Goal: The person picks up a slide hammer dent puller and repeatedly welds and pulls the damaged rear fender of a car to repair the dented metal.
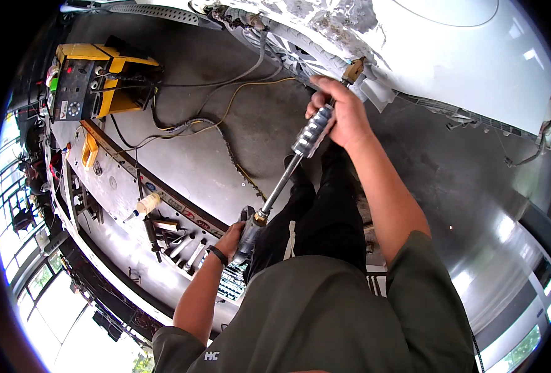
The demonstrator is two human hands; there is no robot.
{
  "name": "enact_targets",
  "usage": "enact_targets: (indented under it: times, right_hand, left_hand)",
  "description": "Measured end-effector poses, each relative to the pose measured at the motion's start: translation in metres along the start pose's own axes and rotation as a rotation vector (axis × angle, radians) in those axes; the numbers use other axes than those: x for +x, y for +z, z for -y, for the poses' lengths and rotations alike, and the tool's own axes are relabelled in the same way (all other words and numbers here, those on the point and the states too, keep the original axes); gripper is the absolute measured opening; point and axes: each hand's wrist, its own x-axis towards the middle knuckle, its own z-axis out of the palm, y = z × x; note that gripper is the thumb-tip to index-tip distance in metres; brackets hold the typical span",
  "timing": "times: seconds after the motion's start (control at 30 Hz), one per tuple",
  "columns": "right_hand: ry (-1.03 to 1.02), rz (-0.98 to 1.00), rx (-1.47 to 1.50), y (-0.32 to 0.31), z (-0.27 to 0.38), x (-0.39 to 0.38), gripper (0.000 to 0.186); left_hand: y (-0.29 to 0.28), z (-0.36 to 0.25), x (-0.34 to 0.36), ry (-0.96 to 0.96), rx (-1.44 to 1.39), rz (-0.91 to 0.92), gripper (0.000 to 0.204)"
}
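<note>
My right hand is closed around the ribbed metal sliding weight of a long slide-hammer puller, held diagonally across my body. My left hand grips the puller's grey rear handle at the lower end. The brass-coloured tip at the upper end is against or very close to the scuffed lower bodywork of a white car, beside a wheel. Whether it is fixed to the panel I cannot tell.
A yellow-and-black machine stands upper left, with cables across the dark floor. Along the left is a metal workbench with a cream bottle, yellow tray and several tools. A torn trim strip hangs under the car.
</note>
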Motion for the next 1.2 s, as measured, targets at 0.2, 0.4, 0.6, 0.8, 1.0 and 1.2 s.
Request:
enact_targets:
  times: [0.2,0.4,0.6,0.8,1.0,1.2]
  right_hand:
    - [0.006,-0.043,-0.004,0.025,-0.126,-0.067,0.019]
    - [0.231,-0.13,0.048,0.024,-0.186,-0.095,0.011]
    - [0.194,-0.08,0.037,0.019,-0.151,-0.081,0.007]
    - [0.139,-0.042,0.008,0.015,-0.136,-0.068,0.006]
    - [0.14,-0.04,0.006,0.017,-0.136,-0.069,0.006]
    - [0.15,-0.045,-0.011,0.022,-0.132,-0.069,0.006]
  left_hand:
    - [-0.035,0.054,0.029,0.113,0.086,-0.067,0.05]
    - [-0.084,0.087,0.012,0.139,0.334,-0.016,0.046]
    - [-0.041,0.051,0.016,0.141,0.19,-0.09,0.046]
    - [-0.01,0.027,0.017,0.059,0.06,-0.109,0.046]
    - [-0.009,0.024,0.015,0.169,0.163,-0.093,0.046]
    - [0.002,0.006,0.0,0.152,0.173,-0.067,0.044]
